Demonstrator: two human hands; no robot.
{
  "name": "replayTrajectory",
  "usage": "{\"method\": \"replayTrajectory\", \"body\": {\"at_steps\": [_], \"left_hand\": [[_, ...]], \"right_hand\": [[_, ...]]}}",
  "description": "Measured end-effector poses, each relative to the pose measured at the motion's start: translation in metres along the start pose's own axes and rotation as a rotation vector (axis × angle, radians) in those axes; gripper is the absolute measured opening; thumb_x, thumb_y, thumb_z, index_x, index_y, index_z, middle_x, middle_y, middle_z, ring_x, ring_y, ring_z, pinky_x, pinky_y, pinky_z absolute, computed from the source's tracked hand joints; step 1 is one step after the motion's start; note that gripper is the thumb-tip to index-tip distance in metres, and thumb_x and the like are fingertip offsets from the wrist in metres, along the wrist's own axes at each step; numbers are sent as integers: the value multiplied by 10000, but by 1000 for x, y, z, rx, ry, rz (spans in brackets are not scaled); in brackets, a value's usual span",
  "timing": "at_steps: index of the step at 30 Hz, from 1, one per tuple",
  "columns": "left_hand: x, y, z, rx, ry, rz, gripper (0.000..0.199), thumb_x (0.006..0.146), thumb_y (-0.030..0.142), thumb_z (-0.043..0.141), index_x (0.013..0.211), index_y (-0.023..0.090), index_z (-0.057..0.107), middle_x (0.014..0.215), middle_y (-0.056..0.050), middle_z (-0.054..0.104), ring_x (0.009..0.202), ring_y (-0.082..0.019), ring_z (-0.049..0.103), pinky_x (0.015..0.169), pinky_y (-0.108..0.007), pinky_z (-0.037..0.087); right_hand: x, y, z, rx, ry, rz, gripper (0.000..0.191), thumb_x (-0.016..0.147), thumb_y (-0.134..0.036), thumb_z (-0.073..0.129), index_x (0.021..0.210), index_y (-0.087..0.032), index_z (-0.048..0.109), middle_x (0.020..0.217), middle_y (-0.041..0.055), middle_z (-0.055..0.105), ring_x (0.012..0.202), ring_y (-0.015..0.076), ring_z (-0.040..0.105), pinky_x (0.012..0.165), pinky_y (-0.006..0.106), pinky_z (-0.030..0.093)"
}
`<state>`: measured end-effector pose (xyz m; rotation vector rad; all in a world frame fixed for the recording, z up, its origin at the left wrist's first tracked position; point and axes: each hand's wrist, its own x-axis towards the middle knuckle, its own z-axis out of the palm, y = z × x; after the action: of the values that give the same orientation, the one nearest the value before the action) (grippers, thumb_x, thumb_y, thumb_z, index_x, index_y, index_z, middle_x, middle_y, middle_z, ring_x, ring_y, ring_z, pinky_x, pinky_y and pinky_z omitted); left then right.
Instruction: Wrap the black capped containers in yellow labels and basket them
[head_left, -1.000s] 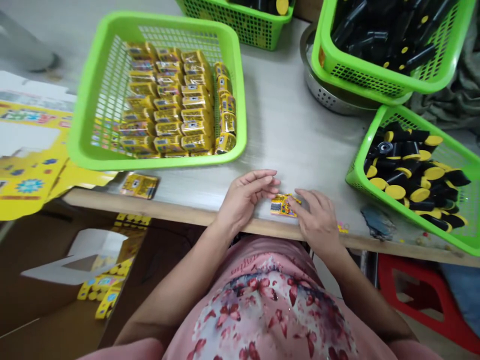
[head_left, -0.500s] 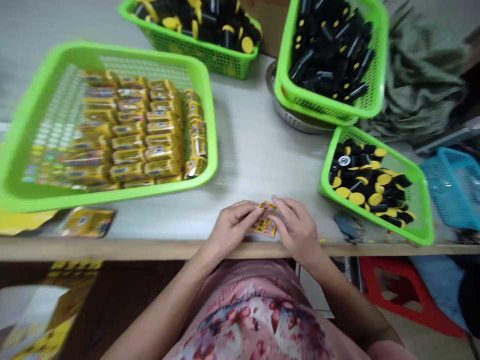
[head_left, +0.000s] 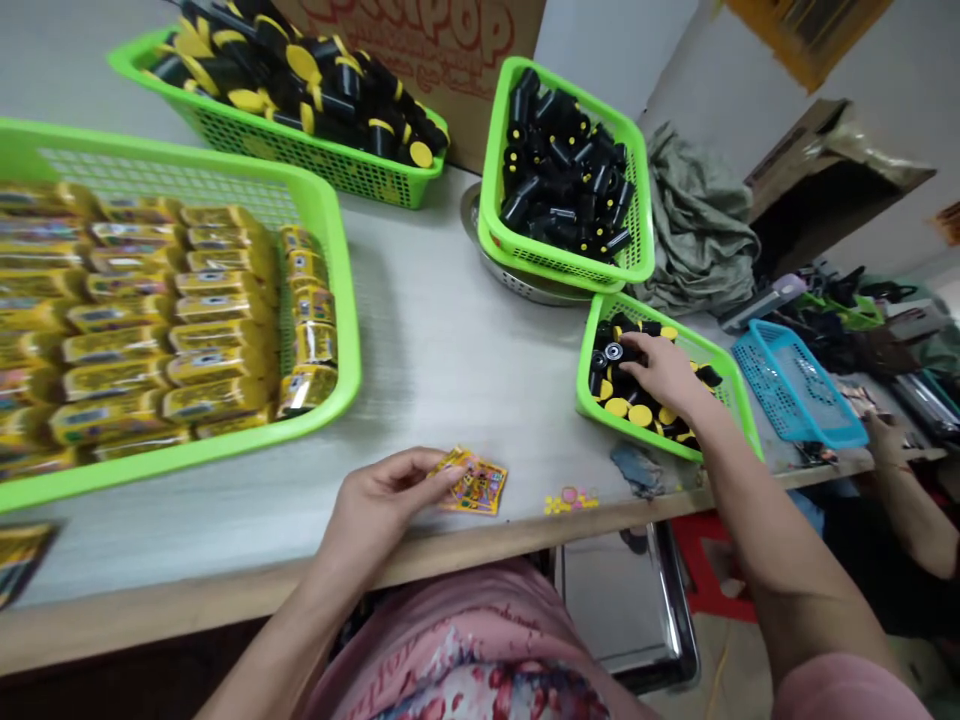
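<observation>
My left hand (head_left: 394, 495) pinches a small yellow printed card or wrapper (head_left: 480, 485) between thumb and fingers, just over the table near its front edge. My right hand (head_left: 664, 375) reaches into the small green basket (head_left: 739, 400) on the right. Its thumb and fingers are apart, close to black cylindrical pieces with yellow ends (head_left: 640, 416). One piece there shows a white ring on its end (head_left: 613, 351). Whether the fingertips touch a piece is hard to see.
On the left stands a large green basket (head_left: 346, 330) of yellow-wrapped packs (head_left: 221, 310). Further back are green baskets (head_left: 420, 190) (head_left: 491, 200) of black pieces. Tiny yellow and pink bits (head_left: 570, 500) lie near the edge. A blue basket (head_left: 795, 385) and another person's hand (head_left: 889, 440) are at right.
My right hand has let go of the printed card and moved right into the small green basket. The left hand keeps the card. The view has turned to the right.
</observation>
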<state>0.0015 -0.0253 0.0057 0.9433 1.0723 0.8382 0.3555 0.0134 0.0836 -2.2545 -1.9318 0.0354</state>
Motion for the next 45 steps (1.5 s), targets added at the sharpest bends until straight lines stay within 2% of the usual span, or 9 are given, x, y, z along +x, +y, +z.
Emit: {"method": "replayTrajectory", "body": {"at_steps": [5,9,11,15,19,23,30,40,45], "left_hand": [[-2,-1,2,-187,-37,-124,301,522,397,932,706,197,803,804,-58,792,688,-195,700,687,-297,590],[-3,-2,2,-274,-107,-133,340,617,463,884,760,163,808,838,-82,795,721,-192,728,766,-300,593],[-3,-3,1,-292,-147,-113,320,655,460,865,757,163,801,795,-67,787,679,-170,721,742,-281,590],[-3,-6,-2,-246,-198,-73,199,640,334,890,690,172,786,717,-25,770,588,-114,675,611,-204,553],[-3,-5,-2,-237,-236,-113,177,583,265,909,696,184,800,754,-26,789,660,-134,701,645,-213,570],[-4,-3,-3,-220,-277,-150,200,578,267,907,739,197,812,784,-30,800,669,-148,715,696,-248,586],[-3,-6,-2,-211,-262,-113,208,612,293,894,768,181,815,783,-41,799,697,-154,714,749,-264,567],[2,-3,3,-315,-139,-84,260,517,284,924,702,170,780,673,-8,747,568,-105,608,566,-219,476],[0,-3,2,-375,-94,-86,323,534,342,927,751,153,781,699,-20,755,618,-124,651,670,-247,504]], "right_hand": [[10,7,10,96,-35,-14,329,838,-242,660,1159,-178,685,1128,114,733,1044,267,668,985,473,506],[-2,0,0,281,214,66,344,835,-360,663,1128,-182,679,988,98,724,901,255,681,886,471,548],[-15,-18,-10,422,238,9,339,858,-396,644,1148,-221,669,1023,87,707,900,244,684,873,461,558],[-44,-72,-16,744,-106,-227,408,808,-437,744,1164,-256,661,1125,73,676,1010,226,677,934,423,562],[-54,-107,0,990,-442,-334,387,748,-397,826,1061,-232,668,1033,39,691,969,179,687,887,328,585],[-49,-114,11,944,-503,-497,280,814,-359,780,1046,-220,708,1045,54,707,957,175,676,863,319,575],[-43,-117,15,760,-492,-800,274,895,-327,697,1155,-241,702,1130,69,722,1073,187,669,993,367,533],[-48,-134,29,706,-323,-795,244,894,-300,704,1123,-214,709,1058,75,742,972,176,691,867,312,568],[-51,-139,34,698,-260,-784,232,891,-294,709,1110,-217,715,1041,76,737,937,168,695,849,310,575]]}}
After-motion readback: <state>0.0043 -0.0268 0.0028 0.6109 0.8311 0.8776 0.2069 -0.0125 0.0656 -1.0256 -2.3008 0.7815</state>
